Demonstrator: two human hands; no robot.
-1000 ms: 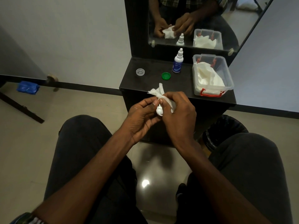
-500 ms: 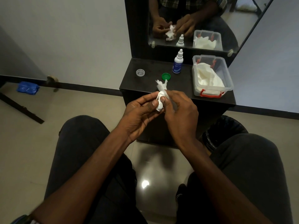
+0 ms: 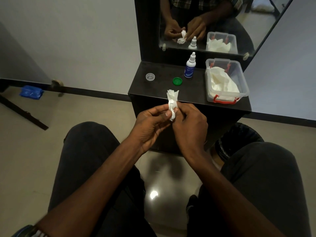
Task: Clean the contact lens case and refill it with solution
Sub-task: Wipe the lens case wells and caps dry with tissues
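On the table's right end sits a clear bin w/ red latches, loose white tissues piled inside. Left of it stands a solution bottle, white w/ blue label, cap on. Green cap lies just in front-left of the bottle; clear cap lies further left, well apart, open side up, looks empty.

Nearer, held above the table's front edge: white lens case, on edge. Left hand pinches it, thumb and fingers closed on its lower well. Right hand is curled shut around a tissue, pressing it against the upper well; tissue end fans out above. Hands cover most of the case.

Table is dark, narrow, set against a mirror that reflects hands, bottle, bin. Grey walls, beige floor; blue packet on floor far left; black bin bag right of the table base.
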